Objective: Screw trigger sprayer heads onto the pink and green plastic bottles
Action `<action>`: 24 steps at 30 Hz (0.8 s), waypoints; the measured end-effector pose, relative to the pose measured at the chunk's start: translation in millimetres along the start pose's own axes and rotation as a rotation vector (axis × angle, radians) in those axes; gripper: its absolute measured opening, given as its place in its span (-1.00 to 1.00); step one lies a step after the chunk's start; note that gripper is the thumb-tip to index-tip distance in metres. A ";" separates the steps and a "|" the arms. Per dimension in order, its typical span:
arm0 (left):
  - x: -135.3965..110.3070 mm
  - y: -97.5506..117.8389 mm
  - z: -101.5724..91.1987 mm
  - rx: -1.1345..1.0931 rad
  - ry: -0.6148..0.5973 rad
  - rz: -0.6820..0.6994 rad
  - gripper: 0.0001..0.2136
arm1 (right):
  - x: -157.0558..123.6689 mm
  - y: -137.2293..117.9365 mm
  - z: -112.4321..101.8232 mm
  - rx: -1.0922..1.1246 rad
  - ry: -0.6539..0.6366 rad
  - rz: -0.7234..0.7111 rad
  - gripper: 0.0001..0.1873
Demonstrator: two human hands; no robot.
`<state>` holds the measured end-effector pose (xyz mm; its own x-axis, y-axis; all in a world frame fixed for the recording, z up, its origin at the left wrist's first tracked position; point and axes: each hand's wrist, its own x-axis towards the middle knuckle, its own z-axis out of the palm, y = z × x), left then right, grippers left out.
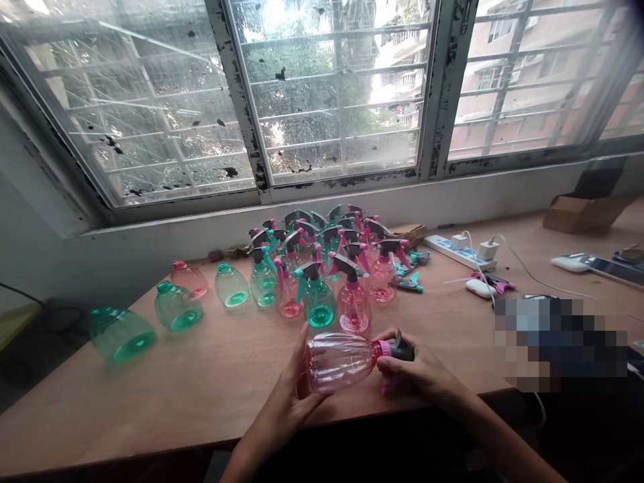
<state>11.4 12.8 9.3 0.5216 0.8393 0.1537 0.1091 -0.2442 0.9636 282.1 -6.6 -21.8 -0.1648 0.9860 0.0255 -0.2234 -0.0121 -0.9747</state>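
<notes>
A clear pink spray bottle [339,362] lies on its side in the air near the table's front edge, its base to the left. My left hand [292,386] is wrapped round the base end. At the neck, my right hand [415,365] grips the black and pink spray head [397,349], which sits at the bottle's mouth; its trigger is partly hidden by the fingers. Just behind stand a green spray bottle [320,302] and a pink spray bottle [353,305], both with spray heads on, at the front of a dense group of several more.
Open-necked bottles without heads stand left: a large green bottle [123,335], another green one [178,308], a pale green one [231,285] and a pink one [190,278]. Loose spray heads [410,282], a power strip [460,253], a white case [480,288] and a cardboard box [586,211] lie right.
</notes>
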 end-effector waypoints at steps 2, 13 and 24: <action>-1.5 1.8 1.3 0.008 -0.004 -0.032 0.02 | 0.0 -0.3 0.0 0.000 -0.001 0.000 -0.55; -5.2 -5.2 1.0 0.104 0.026 -0.018 -0.09 | -1.9 -2.9 1.4 0.008 -0.004 0.021 -0.56; -3.2 -5.1 0.4 -0.076 -0.028 -0.034 -0.10 | -1.6 -6.1 3.9 0.038 -0.008 -0.001 -0.60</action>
<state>9.5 11.2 3.9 0.5424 0.8321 0.1157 0.0632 -0.1777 0.9820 280.0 -8.7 -15.0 -0.1721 0.9847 0.0284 -0.2596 -0.0175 -0.9656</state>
